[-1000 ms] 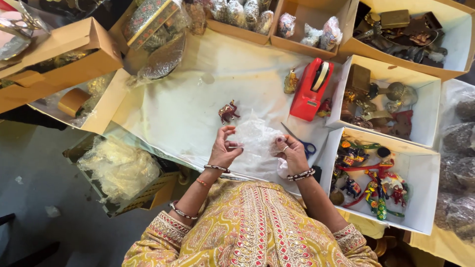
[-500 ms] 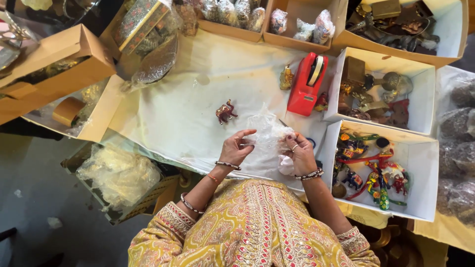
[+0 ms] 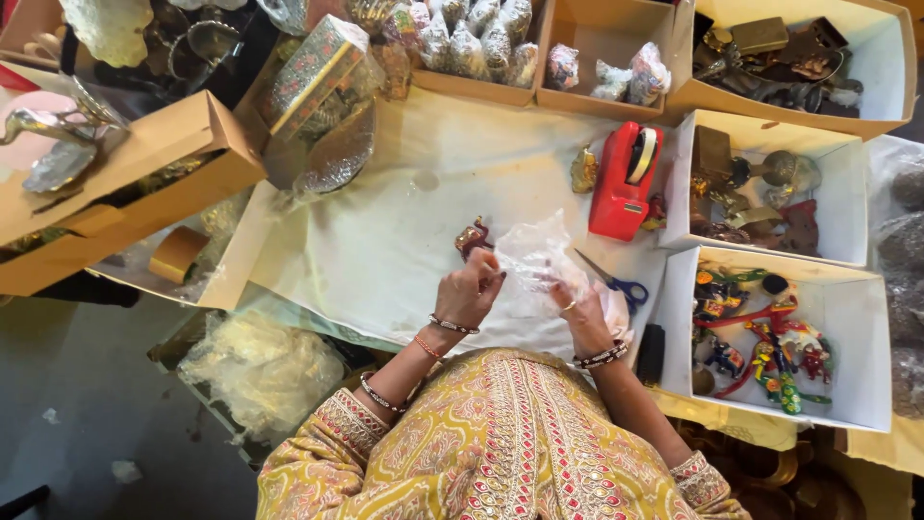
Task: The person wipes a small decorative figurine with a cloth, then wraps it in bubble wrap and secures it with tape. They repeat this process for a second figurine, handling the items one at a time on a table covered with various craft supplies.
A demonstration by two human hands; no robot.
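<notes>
Clear plastic bag (image 3: 539,262): thin, crinkled, translucent, just left of red tape dispenser (image 3: 626,181); pinched by left hand (image 3: 472,289) and right hand (image 3: 582,313). Small dark-red figurine (image 3: 472,237) at its left edge.

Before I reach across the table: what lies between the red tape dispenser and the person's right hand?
In the head view, blue-handled scissors lie between the red tape dispenser and the right hand.

You've got thin crinkly clear plastic wrap (image 3: 535,258) over matt white cloth (image 3: 385,241), next to a glossy red plastic tape dispenser (image 3: 624,183) (super shiny)
</notes>
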